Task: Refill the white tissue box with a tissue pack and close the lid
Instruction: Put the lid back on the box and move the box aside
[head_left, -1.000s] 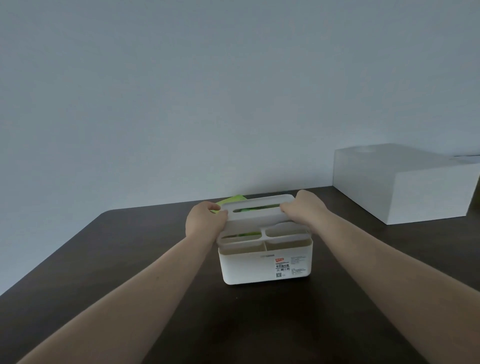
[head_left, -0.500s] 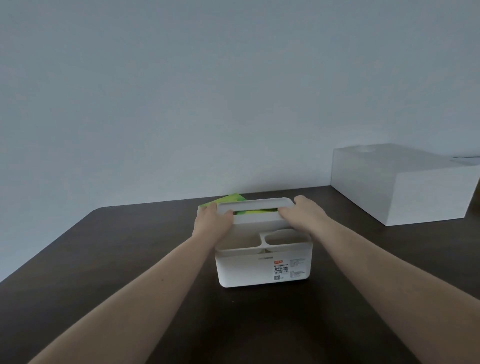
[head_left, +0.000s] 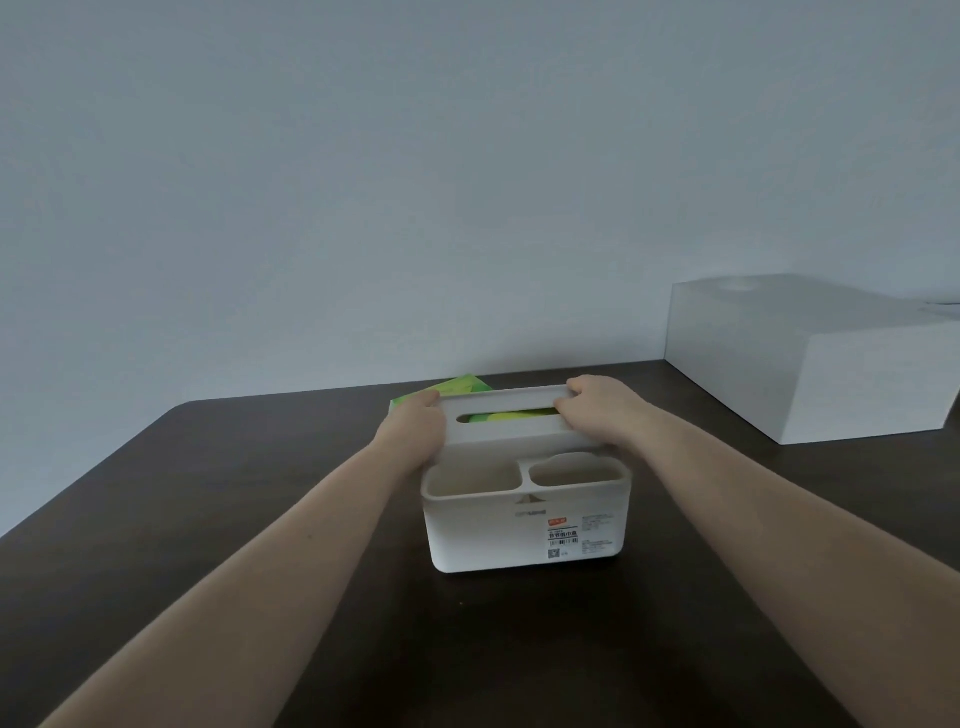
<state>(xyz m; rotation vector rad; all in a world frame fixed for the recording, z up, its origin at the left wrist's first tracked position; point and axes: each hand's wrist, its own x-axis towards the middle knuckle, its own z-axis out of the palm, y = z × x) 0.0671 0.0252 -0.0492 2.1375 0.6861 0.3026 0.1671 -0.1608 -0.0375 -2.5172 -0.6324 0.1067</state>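
Note:
A white tissue box (head_left: 488, 540) with two open front compartments and a label stands mid-table. Its white slotted lid (head_left: 506, 430) is held above the box's rear part, tilted up toward me. My left hand (head_left: 415, 428) grips the lid's left end and my right hand (head_left: 602, 413) grips its right end. Through the lid's slot shows green-yellow of a tissue pack (head_left: 506, 415). A green pack corner (head_left: 447, 389) sticks out behind the lid's left end; whether it lies inside the box or behind it I cannot tell.
A large white rectangular box (head_left: 810, 358) stands at the back right of the dark wooden table (head_left: 208, 519). A plain pale wall rises behind the table's far edge.
Both hands have raised the lid and drawn it slightly back over the box's rear. The front compartments, partly covered a second ago, are now uncovered.

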